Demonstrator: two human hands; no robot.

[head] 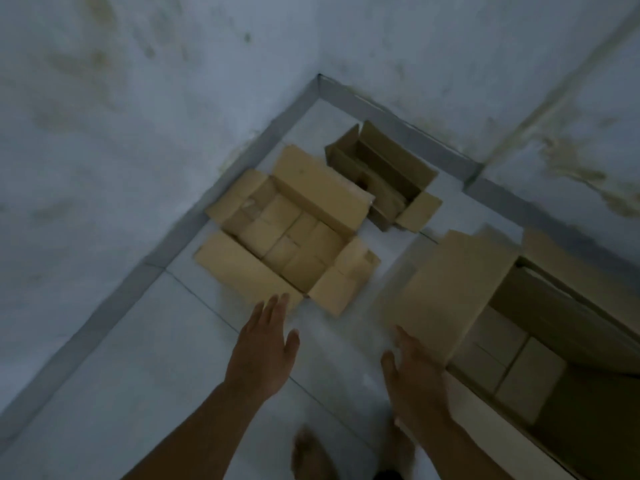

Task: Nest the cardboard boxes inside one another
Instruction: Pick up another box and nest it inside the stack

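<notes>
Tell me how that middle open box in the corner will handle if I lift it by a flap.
The middle box looks empty, so probably light. Its four flaps are splayed loose, so one would likely bend or fold rather than carry it. Gripping two opposite walls seems safer.

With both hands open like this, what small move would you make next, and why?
Probably lower both hands onto the middle box and grip its flaps. The left hand and right hand are open and empty, that box lies nearest ahead with flaps spread, and the large box beside it looks roomy enough.
</notes>
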